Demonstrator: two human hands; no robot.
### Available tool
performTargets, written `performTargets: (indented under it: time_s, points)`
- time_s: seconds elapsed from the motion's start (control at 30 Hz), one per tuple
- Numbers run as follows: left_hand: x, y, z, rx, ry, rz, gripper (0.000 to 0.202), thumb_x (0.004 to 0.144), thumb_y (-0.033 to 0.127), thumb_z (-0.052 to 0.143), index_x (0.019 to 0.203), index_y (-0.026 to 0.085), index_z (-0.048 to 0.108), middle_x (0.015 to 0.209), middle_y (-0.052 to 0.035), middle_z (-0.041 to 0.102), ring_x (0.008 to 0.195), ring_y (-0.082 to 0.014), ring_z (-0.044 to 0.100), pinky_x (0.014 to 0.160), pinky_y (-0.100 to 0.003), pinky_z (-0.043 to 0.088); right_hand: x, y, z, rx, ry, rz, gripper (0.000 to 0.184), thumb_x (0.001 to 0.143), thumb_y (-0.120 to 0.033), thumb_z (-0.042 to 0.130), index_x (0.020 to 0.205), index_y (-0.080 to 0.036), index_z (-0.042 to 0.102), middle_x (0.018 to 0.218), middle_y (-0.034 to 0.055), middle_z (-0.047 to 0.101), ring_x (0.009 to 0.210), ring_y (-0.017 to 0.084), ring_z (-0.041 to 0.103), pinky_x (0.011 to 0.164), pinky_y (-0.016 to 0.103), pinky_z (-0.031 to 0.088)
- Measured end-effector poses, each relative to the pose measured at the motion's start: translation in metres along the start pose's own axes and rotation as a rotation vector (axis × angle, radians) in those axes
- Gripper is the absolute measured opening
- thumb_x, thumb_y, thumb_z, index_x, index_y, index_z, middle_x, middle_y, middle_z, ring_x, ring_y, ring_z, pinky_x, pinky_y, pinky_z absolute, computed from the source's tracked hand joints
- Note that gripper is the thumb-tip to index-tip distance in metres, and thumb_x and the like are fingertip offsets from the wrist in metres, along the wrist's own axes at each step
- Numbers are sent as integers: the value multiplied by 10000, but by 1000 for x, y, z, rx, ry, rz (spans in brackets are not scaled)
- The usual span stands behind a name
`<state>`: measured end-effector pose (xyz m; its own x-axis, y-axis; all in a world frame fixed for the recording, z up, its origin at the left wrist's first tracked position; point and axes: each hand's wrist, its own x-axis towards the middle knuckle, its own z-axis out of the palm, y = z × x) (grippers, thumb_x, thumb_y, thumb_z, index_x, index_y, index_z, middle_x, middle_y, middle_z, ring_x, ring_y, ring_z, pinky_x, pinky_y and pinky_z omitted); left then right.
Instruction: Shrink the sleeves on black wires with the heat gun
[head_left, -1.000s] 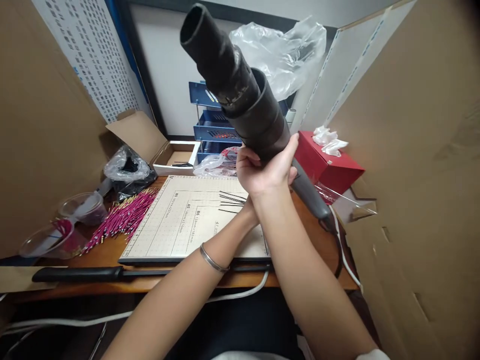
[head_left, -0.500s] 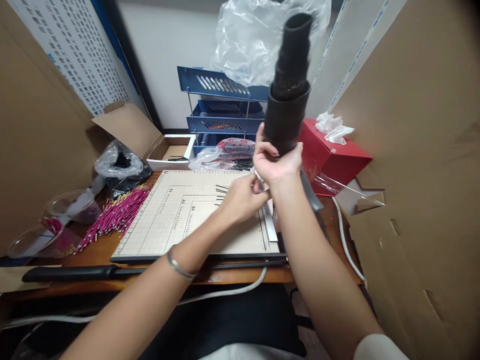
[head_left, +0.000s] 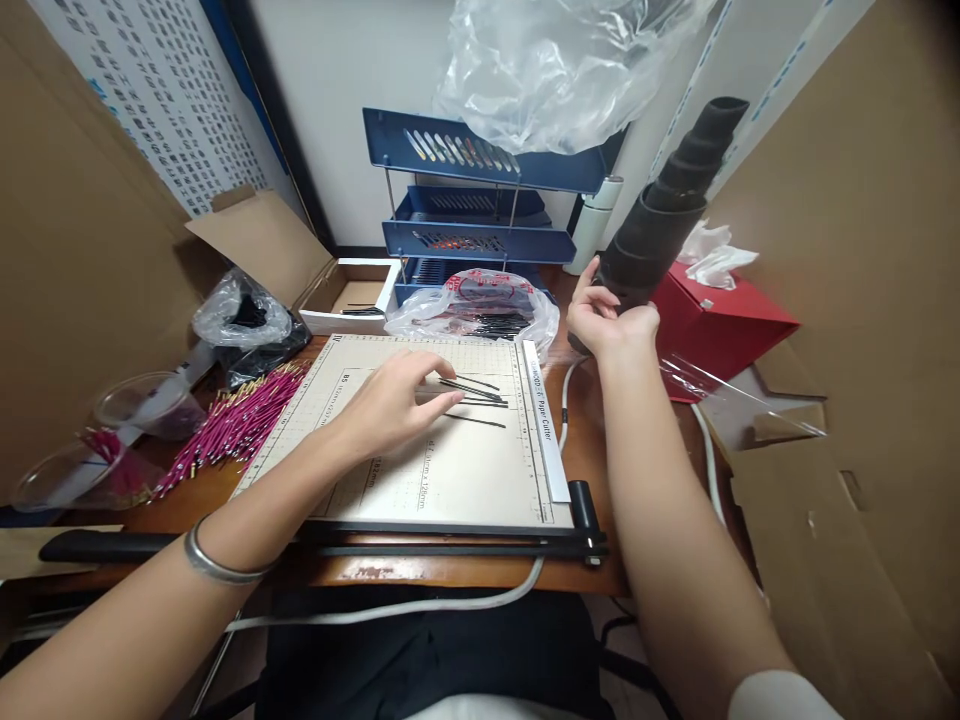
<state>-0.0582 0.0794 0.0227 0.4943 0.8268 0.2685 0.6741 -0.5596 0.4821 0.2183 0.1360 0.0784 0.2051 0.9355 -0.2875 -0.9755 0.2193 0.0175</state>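
My right hand [head_left: 619, 325] grips a black stepped tube [head_left: 660, 225] near its wide lower end. The tube's narrower sections point up and to the right, above the table. My left hand [head_left: 397, 400] hovers low over the cream board of a paper cutter [head_left: 450, 490], thumb and forefinger apart. Several thin black strips [head_left: 480, 400] lie on the board at those fingertips, their left ends partly hidden. I cannot tell whether the fingers touch them. The cutter's black blade arm [head_left: 450, 550] runs along its near edge.
Magenta sticks with gold ends [head_left: 232, 430] are heaped left of the cutter, beside clear plastic cups [head_left: 142, 405]. Behind stand an open white box [head_left: 319, 320], a plastic bag of black strips [head_left: 480, 295] and blue trays [head_left: 480, 240]. A red tissue box [head_left: 720, 330] stands right.
My right hand has swung the black tube to the right and tilted it that way. My left hand has moved left, away from the right hand, and its fingers have spread over the strips.
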Motion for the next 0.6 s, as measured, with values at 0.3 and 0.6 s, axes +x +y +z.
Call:
performTargets:
  time_s: [0.3,0.6]
  points:
    - [0,-3,-1,59,-190,54,707,933,586,733,1500,178,627,1544,-179,646,1436,-376,560,1247,-556,385,-15,-1,-19,-21,123,-80,509,1135,-521,186,1076,-220,592,868,60,640,770,144,691,309,73,313]
    - [20,-9,2,138,-306,69,709,966,585,663,1515,138,621,1544,-203,628,1424,-383,563,1227,-537,398,-17,-8,-23,12,167,-110,490,1120,-510,217,1036,-209,594,888,72,652,741,134,688,314,77,302]
